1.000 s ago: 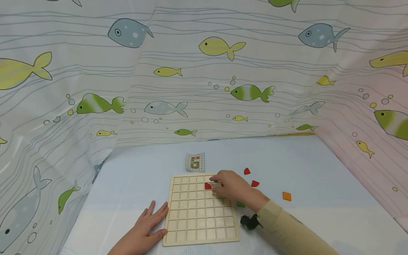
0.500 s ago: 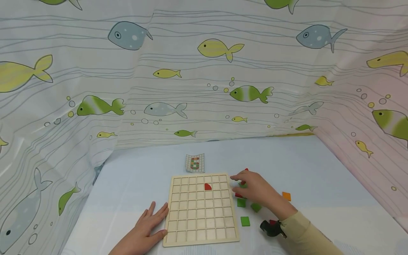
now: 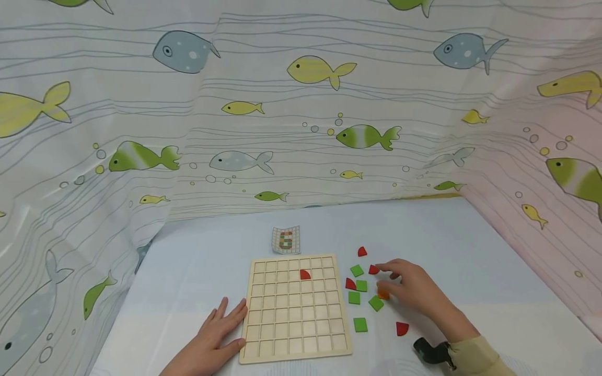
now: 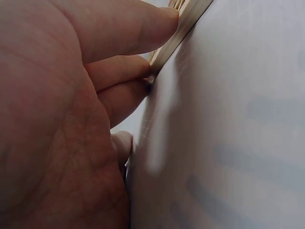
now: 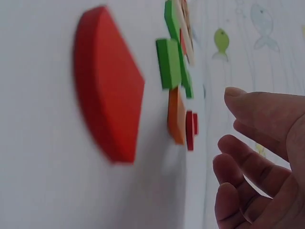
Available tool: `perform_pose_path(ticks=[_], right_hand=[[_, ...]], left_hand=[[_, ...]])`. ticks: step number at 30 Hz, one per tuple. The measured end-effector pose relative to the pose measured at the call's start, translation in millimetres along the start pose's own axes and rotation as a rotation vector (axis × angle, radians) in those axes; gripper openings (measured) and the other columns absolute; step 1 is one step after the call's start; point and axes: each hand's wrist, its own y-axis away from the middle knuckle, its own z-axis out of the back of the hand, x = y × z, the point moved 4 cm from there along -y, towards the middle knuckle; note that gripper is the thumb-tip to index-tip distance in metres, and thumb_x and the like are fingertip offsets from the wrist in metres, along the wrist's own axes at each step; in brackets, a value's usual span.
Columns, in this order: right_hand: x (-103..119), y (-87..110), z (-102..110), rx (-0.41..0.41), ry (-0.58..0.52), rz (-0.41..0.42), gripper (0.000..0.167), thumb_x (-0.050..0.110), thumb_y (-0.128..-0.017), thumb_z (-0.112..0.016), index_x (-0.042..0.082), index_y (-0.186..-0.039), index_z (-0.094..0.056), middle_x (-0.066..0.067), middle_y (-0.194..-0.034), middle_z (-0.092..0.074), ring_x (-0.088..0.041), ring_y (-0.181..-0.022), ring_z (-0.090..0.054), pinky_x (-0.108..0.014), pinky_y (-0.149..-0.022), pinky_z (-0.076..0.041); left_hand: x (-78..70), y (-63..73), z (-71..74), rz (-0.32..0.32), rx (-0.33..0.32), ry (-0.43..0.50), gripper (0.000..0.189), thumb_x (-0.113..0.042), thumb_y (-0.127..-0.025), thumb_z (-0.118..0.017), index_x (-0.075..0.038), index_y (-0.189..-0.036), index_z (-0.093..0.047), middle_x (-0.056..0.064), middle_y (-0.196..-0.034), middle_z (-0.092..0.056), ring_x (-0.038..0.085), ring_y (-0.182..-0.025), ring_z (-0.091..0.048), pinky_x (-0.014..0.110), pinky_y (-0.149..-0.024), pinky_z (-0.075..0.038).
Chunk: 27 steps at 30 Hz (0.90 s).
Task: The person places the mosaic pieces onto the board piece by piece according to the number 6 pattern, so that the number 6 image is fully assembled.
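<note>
A pale wooden grid board (image 3: 288, 316) lies on the table with a red quarter-circle tile (image 3: 305, 274) in one square. My left hand (image 3: 213, 337) rests at the board's left edge, fingers spread; in the left wrist view, fingertips (image 4: 164, 26) touch its side. Right of the board, my right hand (image 3: 411, 287) hovers over the loose tiles, thumb and fingers apart with nothing between them. An orange tile (image 5: 176, 117) lies on the table near a green square tile (image 5: 169, 64), partly covered by the thumb in the head view. A red tile (image 3: 373, 269) sits by the index fingertip.
Several green tiles (image 3: 360, 325) and red tiles (image 3: 362, 251) are scattered right of the board. One red quarter-circle (image 3: 402, 328) lies nearer the right wrist, which wears a black device (image 3: 430, 351). Behind the board is a small pattern card (image 3: 286, 240). Fish-print curtain (image 3: 282, 120) surrounds the table.
My right hand has moved right, from over the board to above the loose tiles, uncovering green and red ones. The red tile stays on the board. My left hand keeps its place.
</note>
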Motion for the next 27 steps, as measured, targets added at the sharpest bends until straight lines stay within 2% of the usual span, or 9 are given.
perform_pose_path(ticks=[6,7,10,13,14,20,22,27], right_hand=[[-20,8.9,8,-0.040,0.001,-0.022,0.043,0.029,-0.084,-0.080,0.016,-0.124,-0.071,0.001,-0.116,-0.066,-0.018,-0.094,-0.060,-0.035,-0.075,-0.053],[-23,10.7,9,-0.046,0.001,-0.023,0.044,0.029,-0.084,-0.081,0.016,-0.124,-0.071,0.001,-0.116,-0.067,-0.018,-0.093,-0.060,-0.035,-0.075,-0.053],[-32,16.0,12,-0.063,-0.003,-0.030,0.045,0.029,-0.083,-0.081,0.015,-0.124,-0.071,0.001,-0.114,-0.067,-0.016,-0.089,-0.057,-0.034,-0.074,-0.052],[-41,21.0,17,-0.085,-0.003,-0.045,0.046,0.029,-0.082,-0.082,0.014,-0.124,-0.071,0.002,-0.110,-0.066,-0.015,-0.086,-0.054,-0.034,-0.073,-0.051],[-44,22.7,18,-0.091,-0.002,-0.047,0.046,0.029,-0.082,-0.082,0.014,-0.124,-0.071,0.002,-0.110,-0.066,-0.014,-0.085,-0.054,-0.034,-0.073,-0.050],[-60,29.5,26,-0.115,0.012,-0.042,0.047,0.035,-0.083,-0.081,0.014,-0.124,-0.071,0.000,-0.116,-0.066,-0.014,-0.089,-0.058,-0.037,-0.075,-0.050],[-65,31.4,28,-0.116,0.016,-0.040,0.047,0.037,-0.084,-0.080,0.014,-0.124,-0.071,-0.002,-0.117,-0.066,-0.016,-0.090,-0.059,-0.038,-0.076,-0.050],[-79,36.1,33,-0.127,0.040,-0.029,0.045,0.034,-0.083,-0.082,0.013,-0.122,-0.072,-0.004,-0.116,-0.066,-0.016,-0.089,-0.058,-0.039,-0.075,-0.050]], left_hand=[[1.8,-1.4,-0.2,0.046,0.036,0.036,0.068,-0.039,-0.099,-0.059,0.002,-0.150,-0.038,0.013,-0.158,-0.028,0.049,-0.145,0.002,0.007,-0.100,0.014],[1.6,-1.1,-0.3,0.046,0.038,0.045,0.068,-0.038,-0.099,-0.059,0.002,-0.150,-0.038,0.014,-0.158,-0.028,0.049,-0.145,0.003,0.013,-0.105,0.014],[0.7,-0.5,-0.3,0.043,0.037,0.063,0.067,-0.037,-0.099,-0.060,0.003,-0.150,-0.038,0.016,-0.158,-0.028,0.051,-0.144,0.004,0.016,-0.106,0.015],[-0.2,-0.4,0.2,0.036,0.035,0.055,0.067,-0.037,-0.099,-0.060,0.002,-0.150,-0.039,0.015,-0.158,-0.028,0.051,-0.144,0.003,0.016,-0.107,0.015],[-0.2,-0.5,0.3,0.037,0.036,0.058,0.067,-0.037,-0.099,-0.060,0.001,-0.150,-0.039,0.015,-0.158,-0.028,0.051,-0.144,0.004,0.013,-0.104,0.016],[-1.9,-0.9,1.7,0.017,0.023,0.055,0.065,-0.035,-0.099,-0.060,0.002,-0.149,-0.040,0.017,-0.157,-0.030,0.053,-0.143,0.003,0.013,-0.104,0.015],[-2.4,-0.7,2.1,0.012,0.018,0.045,0.065,-0.035,-0.099,-0.060,0.001,-0.149,-0.041,0.016,-0.157,-0.030,0.053,-0.143,0.002,0.009,-0.100,0.014],[-3.1,-0.2,1.3,0.023,0.030,0.082,0.064,-0.034,-0.099,-0.060,0.000,-0.150,-0.039,0.015,-0.158,-0.027,0.052,-0.143,0.006,0.014,-0.102,0.016]])
